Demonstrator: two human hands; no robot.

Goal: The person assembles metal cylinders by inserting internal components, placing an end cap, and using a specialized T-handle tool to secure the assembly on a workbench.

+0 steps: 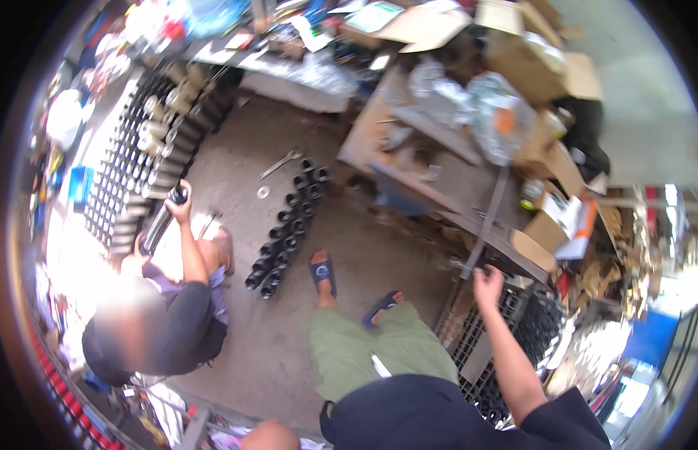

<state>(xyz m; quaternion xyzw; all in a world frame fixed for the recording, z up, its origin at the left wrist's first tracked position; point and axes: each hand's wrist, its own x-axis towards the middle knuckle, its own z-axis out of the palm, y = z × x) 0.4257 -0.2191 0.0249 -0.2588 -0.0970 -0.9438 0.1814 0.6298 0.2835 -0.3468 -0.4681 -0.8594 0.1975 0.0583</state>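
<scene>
My right hand [488,288] is raised at the edge of the cluttered workbench [458,184], above a wire-mesh crate [506,307]. Its fingers point up and look loosely apart, with nothing visible in them. Just left of the fingertips is the lower end of a long grey strip [486,229]; whether they touch cannot be made out. My left hand is out of view. On the floor ahead of my sandals stand two rows of black tubes [281,236]. To my left, a seated co-worker holds a long black cylinder [160,221] in both hands.
A wrench [280,164] and a pale ring [263,193] lie on the floor beyond the tubes. Many dark and cream cylinders [150,146] are ranked at the far left. Open cardboard boxes [525,64] and plastic bags [499,112] crowd the workbench. Dark parts [540,326] fill the crate area.
</scene>
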